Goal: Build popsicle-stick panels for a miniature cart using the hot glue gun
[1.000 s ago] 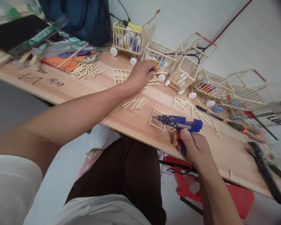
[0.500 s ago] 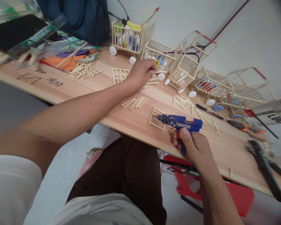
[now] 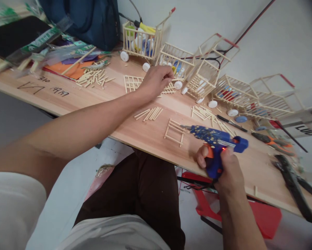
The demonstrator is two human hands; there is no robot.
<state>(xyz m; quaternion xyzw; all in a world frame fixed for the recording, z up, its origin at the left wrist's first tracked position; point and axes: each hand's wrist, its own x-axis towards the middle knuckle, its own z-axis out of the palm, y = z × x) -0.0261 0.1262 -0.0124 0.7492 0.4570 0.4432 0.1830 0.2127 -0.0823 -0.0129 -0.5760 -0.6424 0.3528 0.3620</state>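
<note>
Counter [image 3: 145, 139], near its front edge: stick frame [image 3: 177, 128] looks partly slatted, loose sticks [image 3: 153, 114] unused; right hand [image 3: 232, 166] has fingers round glue gun [image 3: 210, 136], left hand's [image 3: 157, 80] hold unclear

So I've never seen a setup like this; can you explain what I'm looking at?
There is no machine here: these are a person's own bare hands, seen by one camera worn on the head, looking forward and down. That's why arms and lap fill the lower part.

The right hand holds a blue glue gun, its nozzle beside a small stick frame lying on the wooden table. The left hand is at the lattice panels; whether it grips anything, I can't tell.

Around them are loose sticks, a pen and pliers. Behind stands a row of little stick carts, with a dark blue bag at the back left.
</note>
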